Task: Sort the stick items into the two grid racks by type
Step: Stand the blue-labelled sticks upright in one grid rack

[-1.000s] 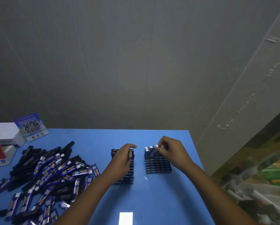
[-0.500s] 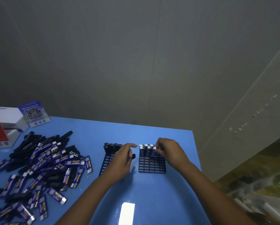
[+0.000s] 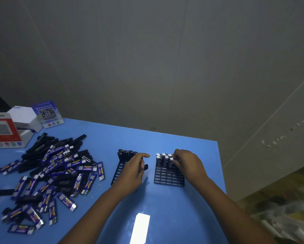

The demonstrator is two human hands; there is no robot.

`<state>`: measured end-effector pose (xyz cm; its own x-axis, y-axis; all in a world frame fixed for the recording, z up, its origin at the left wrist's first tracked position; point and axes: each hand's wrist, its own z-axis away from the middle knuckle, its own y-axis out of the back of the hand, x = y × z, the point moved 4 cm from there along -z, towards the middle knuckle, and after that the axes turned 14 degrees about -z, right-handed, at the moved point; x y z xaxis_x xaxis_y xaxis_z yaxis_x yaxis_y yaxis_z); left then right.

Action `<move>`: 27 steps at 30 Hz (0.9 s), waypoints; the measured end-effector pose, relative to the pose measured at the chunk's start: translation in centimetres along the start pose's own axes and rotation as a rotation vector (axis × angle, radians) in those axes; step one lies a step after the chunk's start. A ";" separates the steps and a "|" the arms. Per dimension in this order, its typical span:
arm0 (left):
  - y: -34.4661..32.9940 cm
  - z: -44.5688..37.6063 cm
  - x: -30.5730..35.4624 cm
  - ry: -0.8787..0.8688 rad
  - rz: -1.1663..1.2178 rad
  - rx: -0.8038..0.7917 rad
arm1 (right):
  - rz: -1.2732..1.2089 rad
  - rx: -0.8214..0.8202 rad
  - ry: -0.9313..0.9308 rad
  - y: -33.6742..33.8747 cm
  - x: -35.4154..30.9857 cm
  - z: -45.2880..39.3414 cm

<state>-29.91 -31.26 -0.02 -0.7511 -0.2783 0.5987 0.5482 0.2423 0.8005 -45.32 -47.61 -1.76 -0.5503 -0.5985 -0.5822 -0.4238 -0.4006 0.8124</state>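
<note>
Two black grid racks stand side by side on the blue table. The left rack (image 3: 118, 170) has a back row of black sticks (image 3: 127, 153). My left hand (image 3: 132, 170) hovers over it and holds a black stick (image 3: 145, 167), whose end shows at the fingers. The right rack (image 3: 167, 178) holds several blue sticks with white caps (image 3: 162, 158) at its back. My right hand (image 3: 187, 163) pinches a blue stick (image 3: 171, 160) at the rack's back right cells. A heap of mixed black and blue sticks (image 3: 54, 169) lies on the left.
White and red boxes (image 3: 8, 129) and a QR-code card (image 3: 47, 113) stand at the table's far left corner. The table's right edge (image 3: 221, 169) runs close to the right rack. A bright light reflection (image 3: 140, 228) lies on the near table surface.
The view has shifted, so the table sits lower and more to the right. My right hand has lowered its blue stick into the right rack. My left hand stays over the left rack.
</note>
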 end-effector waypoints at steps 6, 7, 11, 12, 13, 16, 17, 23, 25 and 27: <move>0.4 0.5 -0.2 0.008 -0.002 -0.001 | 0.028 0.019 -0.020 -0.2 0.2 -0.2; 0.5 0.5 -0.2 0.010 -0.003 0.000 | 0.030 0.020 -0.018 -0.2 0.2 -0.2; 0.5 0.5 -0.1 0.010 -0.005 -0.002 | 0.085 -0.003 -0.005 -0.2 -0.1 -0.3; 0.5 0.5 0.0 0.014 -0.006 -0.004 | 0.107 -0.010 0.001 -0.2 -0.2 -0.2; 0.5 0.5 0.0 0.021 -0.005 -0.006 | 0.130 -0.014 0.003 -0.2 -0.3 -0.2; 0.5 0.6 0.1 0.027 0.001 -0.009 | 0.201 -0.016 0.000 -0.3 -0.5 -0.2; 0.5 0.7 0.1 0.024 -0.001 -0.010 | 0.224 -0.015 0.002 -0.4 -0.6 -0.1; 1.0 1.1 0.4 0.023 0.027 -0.007 | 0.243 -0.013 0.007 -0.5 -0.8 0.2; 1.3 1.3 0.5 0.005 0.028 -0.010 | 0.164 0.016 0.039 -0.3 -1.0 0.4; 1.6 1.4 0.5 -0.005 0.028 -0.004 | 0.011 0.056 0.064 -0.2 -1.5 0.6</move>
<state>-29.93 -29.74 1.50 -0.7374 -0.2667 0.6205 0.5705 0.2459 0.7836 -44.85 -46.19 -1.03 -0.5091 -0.6465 -0.5682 -0.4585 -0.3549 0.8147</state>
